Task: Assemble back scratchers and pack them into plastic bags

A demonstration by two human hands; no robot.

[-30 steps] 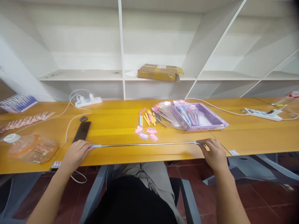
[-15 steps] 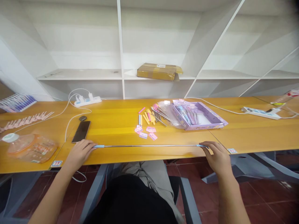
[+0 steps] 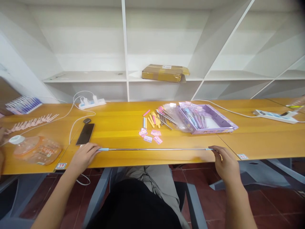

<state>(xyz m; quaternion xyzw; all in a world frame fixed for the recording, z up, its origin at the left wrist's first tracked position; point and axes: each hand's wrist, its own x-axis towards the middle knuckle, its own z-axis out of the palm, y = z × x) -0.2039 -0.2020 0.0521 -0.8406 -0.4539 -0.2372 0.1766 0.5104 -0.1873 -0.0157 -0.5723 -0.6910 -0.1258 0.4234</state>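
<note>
Hands at opposite ends of a long thin silver metal rod with pale blue tips (image 3: 157, 149), stretched out level along the front edge of the yellow wooden worktop (image 3: 119, 127). Left hand (image 3: 82, 156) closed around the rod's left blue end, fingers curled over it, grip clamped on the rod. Right hand (image 3: 226, 163) pinches the right blue tip between thumb and fingertips, grip likewise clamped on the rod. Rod lies just above or on the surface; cannot tell which. Just behind the left hand, a black smartphone (image 3: 85, 134) lying flat, with a small dark oval object (image 3: 87, 121) beyond it. Behind the rod's middle, small pink printed tags (image 3: 150, 135), then a scatter of short yellow, pink and blue sticks (image 3: 151, 120). Right of those, a shallow lilac cardboard tray (image 3: 224, 126) holding packeted tools. White power strip (image 3: 91, 102) with white cable near the back edge. Orange-tinted clear plastic jar (image 3: 35, 151) on its side at far left. Brown cardboard parcel (image 3: 164, 73) on the white shelf (image 3: 90, 76) behind.
</note>
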